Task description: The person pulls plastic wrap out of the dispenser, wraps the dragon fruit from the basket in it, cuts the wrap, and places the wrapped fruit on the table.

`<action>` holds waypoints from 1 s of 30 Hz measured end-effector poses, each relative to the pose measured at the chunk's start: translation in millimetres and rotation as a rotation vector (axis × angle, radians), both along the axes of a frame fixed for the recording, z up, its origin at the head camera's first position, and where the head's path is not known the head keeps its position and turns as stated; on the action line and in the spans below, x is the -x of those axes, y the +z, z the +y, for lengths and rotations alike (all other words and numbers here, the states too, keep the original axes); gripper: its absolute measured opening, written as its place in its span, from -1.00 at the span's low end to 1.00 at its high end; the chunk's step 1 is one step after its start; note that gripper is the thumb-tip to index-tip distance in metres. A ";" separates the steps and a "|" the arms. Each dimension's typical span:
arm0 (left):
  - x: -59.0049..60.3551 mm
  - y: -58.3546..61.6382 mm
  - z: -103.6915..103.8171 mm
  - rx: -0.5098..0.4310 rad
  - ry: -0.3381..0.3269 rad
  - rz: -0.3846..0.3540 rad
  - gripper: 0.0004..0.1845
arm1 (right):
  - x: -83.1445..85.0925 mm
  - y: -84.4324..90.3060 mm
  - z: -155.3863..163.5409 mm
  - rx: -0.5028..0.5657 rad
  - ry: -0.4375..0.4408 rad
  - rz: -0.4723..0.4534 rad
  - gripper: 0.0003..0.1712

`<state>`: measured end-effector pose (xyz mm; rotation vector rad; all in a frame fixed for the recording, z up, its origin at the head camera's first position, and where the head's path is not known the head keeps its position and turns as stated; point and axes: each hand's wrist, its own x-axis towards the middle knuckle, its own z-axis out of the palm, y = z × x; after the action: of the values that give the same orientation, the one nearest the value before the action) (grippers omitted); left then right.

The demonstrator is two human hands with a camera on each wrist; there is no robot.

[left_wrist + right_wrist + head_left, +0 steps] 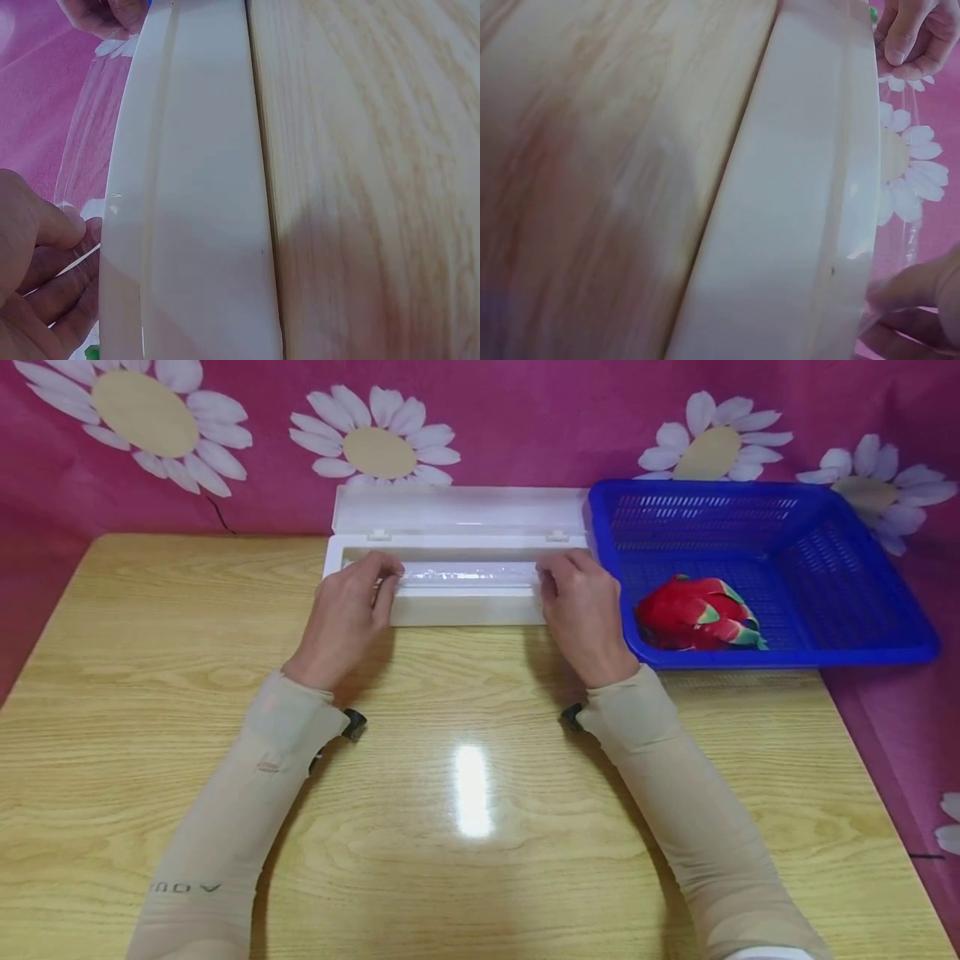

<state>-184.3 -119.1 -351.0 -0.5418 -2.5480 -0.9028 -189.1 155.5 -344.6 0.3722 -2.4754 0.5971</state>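
Both your hands, left hand (347, 610) and right hand (579, 606), pinch the clear, glossy film (465, 575) inside the long white plastic dispenser (457, 606) on the woodgrain surface (480, 793).

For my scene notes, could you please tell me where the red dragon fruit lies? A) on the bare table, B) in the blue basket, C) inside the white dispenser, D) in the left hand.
B: the dragon fruit lies in the blue basket, to the right of the white dispenser that both hands are touching.
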 end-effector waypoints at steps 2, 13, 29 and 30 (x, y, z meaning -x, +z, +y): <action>-0.2 0.3 -0.1 0.004 -0.001 0.000 -0.81 | -1.2 1.5 0.0 -0.028 -0.007 -0.029 -0.84; -0.9 3.8 -1.9 0.027 -0.010 -0.021 -0.81 | -7.6 16.0 4.7 -0.182 -0.013 -0.126 -0.73; -2.6 9.3 -5.6 0.031 -0.023 -0.016 -0.82 | -12.5 42.2 18.0 -0.153 -0.044 -0.247 -0.74; -2.9 9.9 -5.7 0.032 -0.023 -0.016 -0.82 | -12.4 43.3 18.6 -0.153 -0.044 -0.259 -0.74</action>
<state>-181.3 -124.7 -341.0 -0.5772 -2.5801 -0.8791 -176.6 174.0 -301.3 0.3139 -2.7799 0.4635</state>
